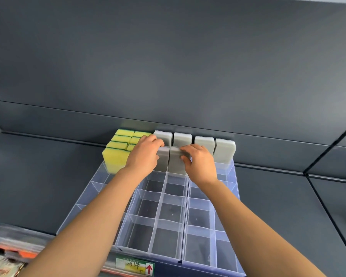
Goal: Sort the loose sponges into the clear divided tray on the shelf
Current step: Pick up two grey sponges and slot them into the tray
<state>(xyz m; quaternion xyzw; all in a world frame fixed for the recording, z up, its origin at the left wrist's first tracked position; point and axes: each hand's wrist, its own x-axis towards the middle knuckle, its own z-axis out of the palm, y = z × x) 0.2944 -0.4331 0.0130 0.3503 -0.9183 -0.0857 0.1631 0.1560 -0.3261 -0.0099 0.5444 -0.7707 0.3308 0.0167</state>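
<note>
A clear divided tray [164, 198] lies on a dark shelf, reaching from the front edge to the back wall. Several yellow sponges with green backing [116, 156] stand upright in its far-left compartments. Several grey sponges [224, 150] stand along the back row. My left hand [146, 156] grips a grey sponge [163, 159] in the second row. My right hand [200, 162] holds the neighbouring grey sponge [175, 162], its fingers curled over the top edge. Both sponges stand upright in adjoining compartments.
The dark shelf [48, 176] stretches left and right of the tray, with a dark back wall [168, 66] behind. A shelf label with a red arrow [136, 267] sits on the front edge. Red and white packaged goods [2, 264] show at the bottom left.
</note>
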